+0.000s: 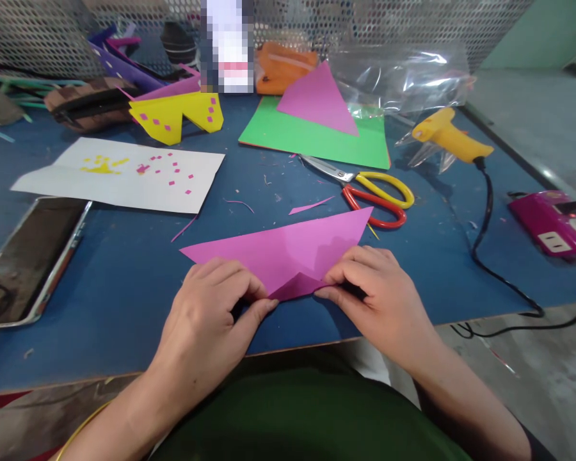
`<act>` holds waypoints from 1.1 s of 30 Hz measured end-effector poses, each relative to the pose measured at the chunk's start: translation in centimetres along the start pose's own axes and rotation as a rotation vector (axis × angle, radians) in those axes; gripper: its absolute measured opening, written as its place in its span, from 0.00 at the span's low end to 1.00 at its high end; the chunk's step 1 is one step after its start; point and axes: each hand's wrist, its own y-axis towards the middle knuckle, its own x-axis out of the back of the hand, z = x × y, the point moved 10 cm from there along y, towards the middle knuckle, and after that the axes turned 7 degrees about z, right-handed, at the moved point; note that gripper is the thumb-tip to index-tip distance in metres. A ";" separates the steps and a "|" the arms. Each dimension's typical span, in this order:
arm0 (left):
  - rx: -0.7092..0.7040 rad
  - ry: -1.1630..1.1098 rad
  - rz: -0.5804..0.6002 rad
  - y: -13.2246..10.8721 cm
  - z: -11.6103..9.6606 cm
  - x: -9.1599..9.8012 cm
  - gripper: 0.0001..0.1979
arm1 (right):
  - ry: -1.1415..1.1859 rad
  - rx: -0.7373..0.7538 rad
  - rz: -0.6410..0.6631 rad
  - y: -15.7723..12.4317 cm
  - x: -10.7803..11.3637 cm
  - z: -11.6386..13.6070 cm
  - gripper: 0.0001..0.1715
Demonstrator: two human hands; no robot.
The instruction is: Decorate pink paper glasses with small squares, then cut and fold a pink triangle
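A sheet of pink paper (288,246) lies near the front edge of the blue table, its near edge turned up in a small fold. My left hand (211,307) pinches that near edge between thumb and fingers, left of the fold's peak. On the other side of the peak, my right hand (374,288) grips the same edge in a pinch. Just beyond the paper's right corner lie scissors (381,195) with one yellow and one red handle, blades pointing away to the left. Thin pink paper scraps (312,205) are scattered close by.
Behind stand a yellow paper butterfly shape (175,115) and a green sheet (312,147) under a pink triangle (319,102). White paper (125,173) with small cut bits and a phone (33,256) are left. A yellow glue gun (454,137) and pink power socket (552,224) are right.
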 end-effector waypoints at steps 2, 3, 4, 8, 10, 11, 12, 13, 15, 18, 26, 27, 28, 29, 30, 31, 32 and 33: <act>-0.025 -0.006 -0.016 0.0 -0.3 0.2 0.05 | 0.006 0.013 0.001 0.0 0.0 0.2 0.10; -0.042 -0.006 -0.025 0.0 -0.5 0.3 0.04 | 0.005 0.022 0.001 0.0 0.0 0.4 0.10; -0.061 0.001 -0.035 -0.1 -0.8 0.4 0.03 | 0.001 0.032 0.001 0.0 0.1 0.5 0.10; -0.111 0.049 -0.069 -0.4 -1.4 0.6 0.04 | -0.018 0.064 0.002 0.0 0.0 1.0 0.07; -0.105 0.056 -0.080 -0.5 -1.4 0.7 0.05 | -0.023 0.071 0.007 0.0 -0.1 1.1 0.06; -0.096 0.054 -0.080 -0.5 -1.2 0.7 0.05 | -0.025 0.068 0.009 0.0 -0.1 1.1 0.06; -0.086 0.049 -0.076 -0.5 -1.1 0.6 0.05 | -0.027 0.062 0.014 0.0 -0.2 1.0 0.06; -0.075 0.042 -0.070 -0.5 -1.0 0.5 0.06 | -0.028 0.054 0.021 0.1 -0.3 0.9 0.07; -0.062 0.035 -0.059 -0.4 -0.9 0.4 0.07 | -0.032 0.031 0.040 0.2 -0.6 0.8 0.10; -0.053 0.052 -0.052 -0.3 -0.9 0.3 0.09 | -0.061 0.014 0.050 0.4 -0.7 1.1 0.11; 0.017 0.131 -0.088 -0.3 -0.6 0.5 0.13 | -0.113 -0.096 0.017 0.3 -0.6 0.6 0.14; 0.019 0.134 -0.087 -0.3 -0.6 0.5 0.13 | -0.112 -0.100 0.012 0.3 -0.6 0.5 0.15; 0.015 0.133 -0.087 -0.3 -0.6 0.5 0.13 | -0.112 -0.101 0.012 0.3 -0.7 0.5 0.15; 0.010 0.132 -0.084 -0.3 -0.6 0.5 0.13 | -0.113 -0.103 0.012 0.3 -0.7 0.4 0.15; 0.003 0.131 -0.082 -0.3 -0.6 0.5 0.13 | -0.116 -0.106 0.012 0.3 -0.7 0.4 0.15; -0.003 0.131 -0.077 -0.3 -0.6 0.5 0.13 | -0.120 -0.108 0.014 0.3 -0.7 0.4 0.16; -0.010 0.130 -0.068 -0.3 -0.6 0.5 0.13 | -0.125 -0.107 0.018 0.3 -0.7 0.3 0.16; -0.018 0.130 -0.060 -0.3 -0.6 0.4 0.12 | -0.130 -0.106 0.022 0.3 -0.7 0.3 0.17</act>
